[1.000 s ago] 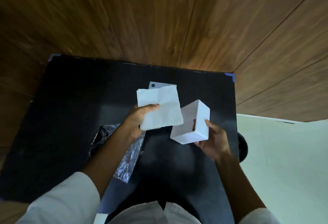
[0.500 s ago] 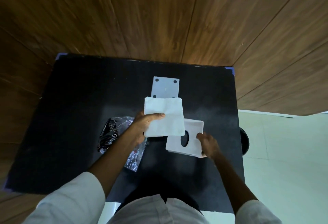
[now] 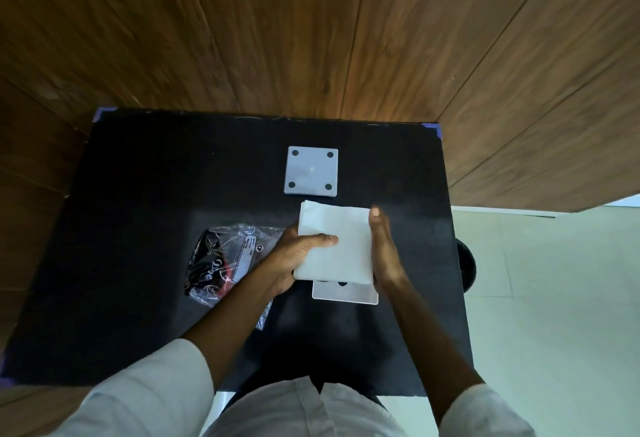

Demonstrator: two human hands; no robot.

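A white stack of folded tissues (image 3: 341, 246) is held above a white tissue box (image 3: 346, 292), which lies on the black table (image 3: 138, 176) with only its near edge showing. My left hand (image 3: 298, 256) grips the stack's left edge, thumb on top. My right hand (image 3: 382, 246) lies flat with straight fingers against the stack's right edge. A white square lid (image 3: 311, 171) with a dark dot at each corner lies farther back on the table.
An opened clear and black plastic wrapper (image 3: 225, 260) lies left of my left hand. A wooden wall rises behind the table. A dark round stool (image 3: 467, 268) and pale floor (image 3: 554, 298) are to the right.
My right hand set the box down on the table, let go and moved to the right edge of the stack. My left hand brought the stack over the box.
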